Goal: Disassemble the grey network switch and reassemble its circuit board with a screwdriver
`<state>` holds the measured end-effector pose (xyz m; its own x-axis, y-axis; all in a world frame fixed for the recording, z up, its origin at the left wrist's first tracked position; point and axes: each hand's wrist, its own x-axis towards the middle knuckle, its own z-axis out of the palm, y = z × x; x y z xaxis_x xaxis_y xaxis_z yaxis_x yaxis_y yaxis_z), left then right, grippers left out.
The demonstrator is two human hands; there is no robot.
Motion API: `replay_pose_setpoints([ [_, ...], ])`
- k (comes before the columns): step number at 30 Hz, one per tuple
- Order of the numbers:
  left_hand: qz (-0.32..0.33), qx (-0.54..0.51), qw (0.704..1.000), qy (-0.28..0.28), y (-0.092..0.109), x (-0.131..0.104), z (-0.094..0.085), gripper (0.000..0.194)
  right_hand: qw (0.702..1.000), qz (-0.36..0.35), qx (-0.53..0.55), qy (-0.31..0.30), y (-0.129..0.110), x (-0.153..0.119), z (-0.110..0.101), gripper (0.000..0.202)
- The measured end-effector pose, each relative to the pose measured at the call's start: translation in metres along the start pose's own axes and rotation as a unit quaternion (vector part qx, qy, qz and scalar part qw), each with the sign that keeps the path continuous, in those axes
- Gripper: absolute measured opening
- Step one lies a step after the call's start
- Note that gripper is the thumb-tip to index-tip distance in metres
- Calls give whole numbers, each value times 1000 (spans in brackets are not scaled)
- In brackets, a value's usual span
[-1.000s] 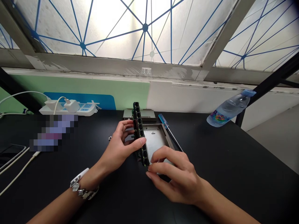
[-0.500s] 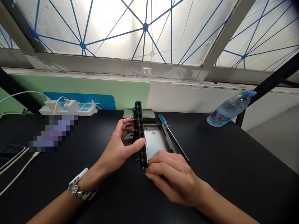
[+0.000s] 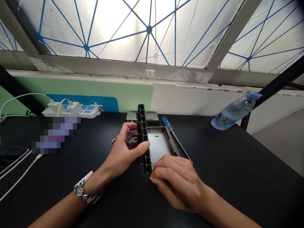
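My left hand (image 3: 125,153) grips a green circuit board (image 3: 144,139) with a row of black ports along its edge. The board stands tilted on its side, thumb on the port face and fingers behind it. Beside its lower end my right hand (image 3: 177,183) is closed in a pinch; what its fingertips hold is hidden. Partly behind that hand lies an open, shallow metal case (image 3: 160,147), just right of the board. A flat metal piece (image 3: 153,116) rests behind the case.
A screwdriver (image 3: 178,141) with a blue handle lies right of the case. Small screws (image 3: 113,140) sit left of my left hand. Farther off are a tilted water bottle (image 3: 234,112), a power strip (image 3: 89,111) with white cables and a phone (image 3: 14,158) at the left edge.
The whole view has shifted slightly. Both hands keep nearly the same pose around the board, and the small screws show more fully beside my left hand.
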<state>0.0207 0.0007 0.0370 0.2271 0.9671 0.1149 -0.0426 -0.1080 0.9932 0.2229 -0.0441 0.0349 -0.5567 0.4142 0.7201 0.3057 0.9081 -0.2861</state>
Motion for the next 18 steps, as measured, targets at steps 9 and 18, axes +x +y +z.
replay_pose_setpoints([
  [9, 49, -27, 998, 1, -8, 5, 1, 45, 1000, -5, -14, -27, 4, -2, 3, 17],
  [18, 74, -63, 993, -61, -12, 8, 8, 47, 1000, -12, -4, 2, -3, 1, 2, 12],
])
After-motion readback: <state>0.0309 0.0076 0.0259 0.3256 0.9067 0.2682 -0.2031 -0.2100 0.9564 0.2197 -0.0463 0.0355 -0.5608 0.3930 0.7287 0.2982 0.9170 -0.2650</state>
